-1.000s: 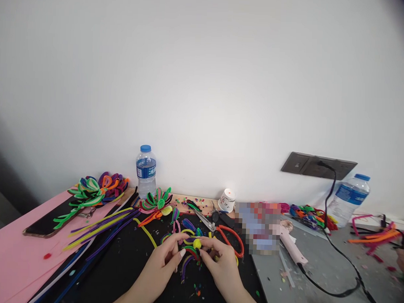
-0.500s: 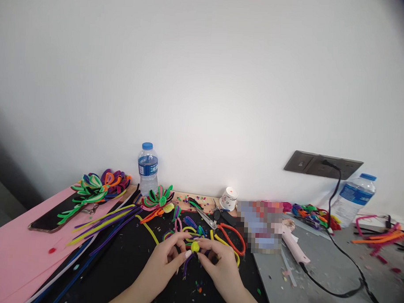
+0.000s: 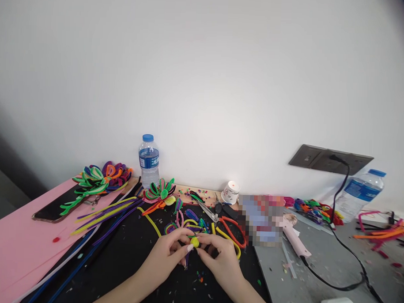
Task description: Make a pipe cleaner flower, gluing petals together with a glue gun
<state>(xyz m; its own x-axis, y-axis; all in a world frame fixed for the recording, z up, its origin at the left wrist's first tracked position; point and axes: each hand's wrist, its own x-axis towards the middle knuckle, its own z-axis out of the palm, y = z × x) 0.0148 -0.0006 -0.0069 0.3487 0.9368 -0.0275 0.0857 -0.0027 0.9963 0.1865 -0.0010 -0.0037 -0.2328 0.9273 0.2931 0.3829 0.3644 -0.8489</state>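
Both my hands meet over the black mat (image 3: 128,259), pinching a small pipe-cleaner flower with a yellow ball centre (image 3: 195,242). My left hand (image 3: 167,256) has its fingers closed on the flower's left side, the thumb by the yellow ball. My right hand (image 3: 220,260) grips the right side, fingers curled round the coloured loops. Purple and green stems hang below the ball. Loose bent pipe-cleaner loops (image 3: 189,217) lie just beyond my fingers.
Orange-handled scissors (image 3: 226,225), straight pipe cleaners (image 3: 103,214), finished flowers (image 3: 100,179) (image 3: 159,194), a phone (image 3: 52,210) on pink paper (image 3: 9,251), two water bottles (image 3: 149,160) (image 3: 359,194), a paper cup (image 3: 229,192), a pink glue gun (image 3: 296,241) with black cord (image 3: 330,284).
The view has tilted down a little, so everything sits higher in frame. My hands stay together on the flower, fingers shifting slightly round the yellow ball.
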